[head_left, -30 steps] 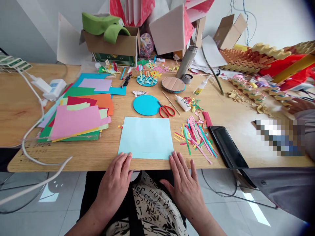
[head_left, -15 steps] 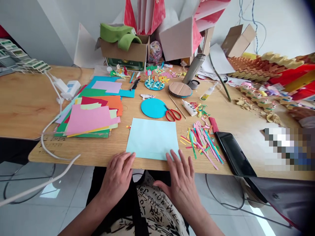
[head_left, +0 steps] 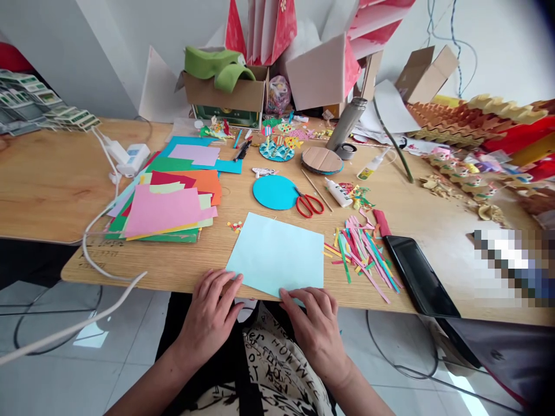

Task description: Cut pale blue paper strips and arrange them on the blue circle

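A pale blue sheet of paper (head_left: pixel 280 251) lies turned at a slant at the table's front edge. My left hand (head_left: pixel 212 312) rests with fingers stretched out, its fingertips touching the sheet's lower left corner. At the near edge, my right hand (head_left: pixel 316 329) grips the paper between thumb and bent fingers, which hide the lower right corner. Beyond the sheet sit a bright blue oval (head_left: pixel 274 192) and red-handled scissors (head_left: pixel 309 205), their blades lying over the oval's edge. Thin coloured paper strips (head_left: pixel 362 251) are heaped to the right of the sheet.
A stack of coloured paper (head_left: pixel 165 211) is on the left, beside a white cable (head_left: pixel 89 231). A glue bottle (head_left: pixel 339 192), a steel flask (head_left: pixel 347 124) and a round cardboard piece (head_left: pixel 321 159) stand or lie farther back. A black phone (head_left: pixel 418 274) lies on the right.
The pale blue sheet has turned clockwise, its near edge now slanting down to the right. My right hand has gone from spread fingers to gripping that edge. My left hand stays near the corner.
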`<state>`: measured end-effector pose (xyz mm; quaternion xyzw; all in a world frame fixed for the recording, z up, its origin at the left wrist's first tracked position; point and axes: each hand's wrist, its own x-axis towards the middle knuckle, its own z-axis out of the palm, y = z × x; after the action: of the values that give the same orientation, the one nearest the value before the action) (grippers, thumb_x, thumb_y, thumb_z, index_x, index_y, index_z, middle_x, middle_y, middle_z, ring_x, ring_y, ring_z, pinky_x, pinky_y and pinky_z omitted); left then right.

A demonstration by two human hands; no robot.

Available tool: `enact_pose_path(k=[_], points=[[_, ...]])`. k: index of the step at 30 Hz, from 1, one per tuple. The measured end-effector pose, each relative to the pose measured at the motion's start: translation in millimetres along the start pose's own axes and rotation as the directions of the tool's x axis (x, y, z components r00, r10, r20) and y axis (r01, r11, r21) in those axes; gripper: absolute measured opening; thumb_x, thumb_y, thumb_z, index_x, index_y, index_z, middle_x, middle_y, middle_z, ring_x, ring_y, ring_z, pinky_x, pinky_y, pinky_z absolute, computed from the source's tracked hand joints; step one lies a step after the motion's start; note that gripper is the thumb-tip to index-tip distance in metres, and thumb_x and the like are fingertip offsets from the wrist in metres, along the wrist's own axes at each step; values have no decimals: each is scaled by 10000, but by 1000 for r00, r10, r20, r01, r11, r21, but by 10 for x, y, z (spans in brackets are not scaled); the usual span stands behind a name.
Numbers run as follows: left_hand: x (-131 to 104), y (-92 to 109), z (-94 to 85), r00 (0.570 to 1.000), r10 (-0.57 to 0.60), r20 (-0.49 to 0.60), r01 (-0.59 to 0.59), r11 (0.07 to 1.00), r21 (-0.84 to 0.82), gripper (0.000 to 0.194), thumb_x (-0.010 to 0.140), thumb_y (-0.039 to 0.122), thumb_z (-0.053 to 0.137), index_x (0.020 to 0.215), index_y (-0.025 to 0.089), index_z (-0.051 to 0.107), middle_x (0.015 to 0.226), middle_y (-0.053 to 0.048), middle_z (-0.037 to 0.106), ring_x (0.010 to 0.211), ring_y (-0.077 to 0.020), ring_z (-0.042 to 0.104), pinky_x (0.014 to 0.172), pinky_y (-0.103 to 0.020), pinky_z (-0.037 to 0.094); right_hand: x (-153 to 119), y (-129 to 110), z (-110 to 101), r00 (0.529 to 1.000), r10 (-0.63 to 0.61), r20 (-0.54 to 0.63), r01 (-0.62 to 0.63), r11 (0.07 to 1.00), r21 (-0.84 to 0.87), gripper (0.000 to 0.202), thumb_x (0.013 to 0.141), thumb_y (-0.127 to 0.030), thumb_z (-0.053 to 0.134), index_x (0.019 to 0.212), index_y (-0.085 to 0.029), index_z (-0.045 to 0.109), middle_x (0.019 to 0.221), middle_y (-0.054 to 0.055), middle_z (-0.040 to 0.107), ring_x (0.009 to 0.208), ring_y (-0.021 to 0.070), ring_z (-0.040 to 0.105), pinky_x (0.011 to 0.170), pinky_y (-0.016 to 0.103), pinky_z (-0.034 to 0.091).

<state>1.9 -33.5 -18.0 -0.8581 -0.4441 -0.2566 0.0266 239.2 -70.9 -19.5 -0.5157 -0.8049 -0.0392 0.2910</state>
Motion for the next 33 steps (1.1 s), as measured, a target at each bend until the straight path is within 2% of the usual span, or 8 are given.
enact_pose_path(k=[8, 13, 15, 18, 22, 27, 30, 33], points=[[28, 45, -85, 995, -20, -96, 14, 998, -63, 568, 825, 275, 694, 1328, 113, 486, 1255, -179, 524, 1240, -326, 465, 1051, -491, 398, 54, -12, -125, 999, -29, -19, 29, 999, 24, 332, 875, -5, 526, 1171, -121, 620, 926, 105, 644, 852, 234, 499, 730, 388, 387], [125, 152, -209, 962, -172, -213, 90, 934, -347, 493, 841, 230, 670, 1300, 166, 502, 1177, -129, 565, 1112, -249, 535, 969, -412, 460, 304, 62, -297, 957, 43, -285, -62, 996, -58, 408, 813, 35, 626, 1166, -169, 625, 900, 88, 638, 816, 210, 524, 718, 359, 444], [278, 222, -248, 957, -283, -61, 194, 784, -589, 396, 883, 248, 613, 1266, 200, 526, 1166, -107, 587, 1048, -211, 575, 915, -368, 498, 460, 96, -366, 900, 40, -434, -108, 985, -134, 374, 786, 23, 679, 1090, -192, 654, 865, 70, 643, 778, 194, 530, 710, 348, 450], [644, 365, -294, 921, -325, 214, 340, 406, -848, 427, 910, 349, 568, 1300, 185, 508, 1235, -133, 605, 1039, -209, 615, 866, -347, 534, 647, 67, -410, 825, -8, -566, -144, 964, -223, 348, 763, -10, 728, 1049, -201, 676, 839, 60, 659, 774, 195, 544, 714, 349, 449], [1122, 549, -329, 894, -360, 266, 341, 165, -925, 269, 891, 370, 591, 1032, 145, 633, 976, -98, 706, 899, -187, 661, 786, -289, 545, 714, -131, -306, 859, -18, -512, -75, 984, -162, 346, 818, -58, 683, 1128, -212, 671, 888, 64, 685, 832, 217, 556, 757, 376, 450], [1302, 549, -424, 858, -512, -29, 280, 514, -811, 299, 893, 268, 582, 617, 156, 558, 522, 31, 562, 487, -75, 507, 451, -170, 404, 757, -316, -313, 913, 25, -407, -36, 999, -20, 459, 872, -141, 657, 1308, -263, 577, 941, 71, 682, 858, 231, 563, 773, 399, 463], [1291, 468, -591, 889, -384, -249, 160, 770, -617, 237, 898, 202, 575, 668, 154, 606, 555, 33, 607, 501, -75, 538, 486, -174, 433, 813, -310, -574, 882, -6, -471, -19, 999, -48, 572, 866, -157, 672, 1397, -281, 500, 959, 78, 659, 868, 232, 590, 770, 391, 496], [1276, 420, -752, 900, -86, -427, -49, 954, -295, 131, 881, 107, 557, 908, 160, 673, 823, -20, 737, 748, -134, 684, 716, -242, 552, 821, -247, -872, 844, -19, -536, -25, 997, -75, 731, 806, -156, 738, 1446, -335, 432, 999, 73, 647, 888, 237, 631, 730, 363, 547]])
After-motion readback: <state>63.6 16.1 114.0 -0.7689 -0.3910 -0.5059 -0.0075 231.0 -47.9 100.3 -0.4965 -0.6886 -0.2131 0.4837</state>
